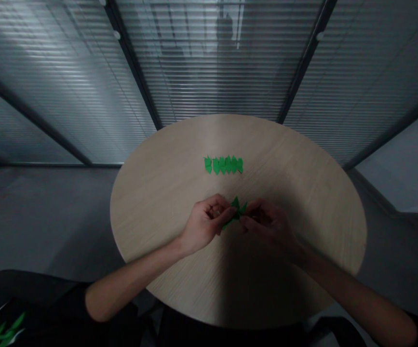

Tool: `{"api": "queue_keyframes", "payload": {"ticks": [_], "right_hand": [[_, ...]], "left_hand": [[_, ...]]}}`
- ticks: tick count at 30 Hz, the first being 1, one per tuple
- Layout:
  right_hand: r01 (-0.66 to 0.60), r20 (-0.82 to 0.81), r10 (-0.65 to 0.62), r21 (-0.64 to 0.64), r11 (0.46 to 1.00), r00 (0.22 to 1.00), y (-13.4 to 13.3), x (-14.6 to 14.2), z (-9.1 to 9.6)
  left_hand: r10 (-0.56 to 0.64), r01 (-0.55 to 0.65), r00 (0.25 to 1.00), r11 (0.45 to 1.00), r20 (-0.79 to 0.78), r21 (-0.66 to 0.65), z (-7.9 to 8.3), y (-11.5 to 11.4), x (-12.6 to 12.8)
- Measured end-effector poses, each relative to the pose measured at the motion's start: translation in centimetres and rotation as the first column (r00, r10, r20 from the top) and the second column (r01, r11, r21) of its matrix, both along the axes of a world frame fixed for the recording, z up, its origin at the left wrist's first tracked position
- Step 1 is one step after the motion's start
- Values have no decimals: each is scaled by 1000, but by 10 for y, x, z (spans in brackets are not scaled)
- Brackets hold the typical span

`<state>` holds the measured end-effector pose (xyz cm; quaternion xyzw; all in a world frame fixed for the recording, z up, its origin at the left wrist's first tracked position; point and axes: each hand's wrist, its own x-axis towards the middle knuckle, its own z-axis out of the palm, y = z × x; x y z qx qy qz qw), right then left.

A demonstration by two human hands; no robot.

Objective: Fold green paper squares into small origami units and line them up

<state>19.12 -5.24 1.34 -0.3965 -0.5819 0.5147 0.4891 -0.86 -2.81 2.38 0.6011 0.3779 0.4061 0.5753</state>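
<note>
Holding folded green paper (235, 211) in both hands (205, 224) (268, 224), green row (223, 165) beyond

A strip of wooden bench (223, 185) gives passage from the left hand (203, 224) and right hand (266, 226) to the green paper row (223, 165) ahead, the nearest obstacle.

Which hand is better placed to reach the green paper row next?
Left, probably: the left hand sits nearer, just below the green paper row, while the right hand lies off past the row's end.
</note>
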Motion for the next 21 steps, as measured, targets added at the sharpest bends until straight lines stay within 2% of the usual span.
{"api": "queue_keyframes", "payload": {"ticks": [5,11,21], "right_hand": [[27,7,-27,-23,999,1000,1,1,1],[-21,-8,20,-37,999,1000,2,1,-1],[4,-37,-7,-86,996,999,6,3,-1]], "left_hand": [[-6,6,1000,1000,7,-16,-2,0,0],[-18,19,999,999,30,-27,-3,-1,0],[-65,66,998,996,26,-60,3,1,-1]]}}
